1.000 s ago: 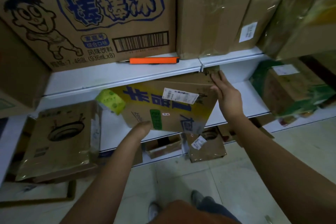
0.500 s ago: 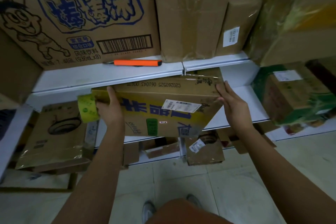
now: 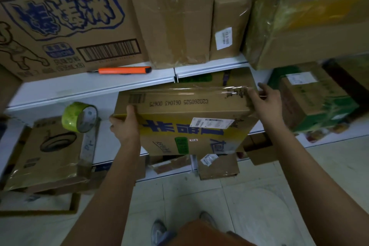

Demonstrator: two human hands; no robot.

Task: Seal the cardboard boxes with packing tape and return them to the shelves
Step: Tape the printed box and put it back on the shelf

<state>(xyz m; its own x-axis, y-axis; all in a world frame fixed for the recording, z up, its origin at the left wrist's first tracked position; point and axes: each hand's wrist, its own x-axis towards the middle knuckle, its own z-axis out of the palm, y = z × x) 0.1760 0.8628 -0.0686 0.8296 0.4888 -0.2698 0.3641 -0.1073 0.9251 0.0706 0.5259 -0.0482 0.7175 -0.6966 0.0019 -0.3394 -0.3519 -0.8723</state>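
Cardboard box [image 3: 185,124], yellow-printed and taped, is held tilted at the middle shelf [image 3: 83,88] edge: left hand [image 3: 124,126] grips its near-left corner, right hand [image 3: 265,102] clasps the far-right. Glossy tape could slip from the grip; the box might knock the tape roll [image 3: 78,117].

Left hand [image 3: 124,126] fingers are hidden behind the held box [image 3: 187,118]. The printed carton [image 3: 65,26] is cut off at the top and left edges. The white label [image 3: 223,38] text is too blurred to read.
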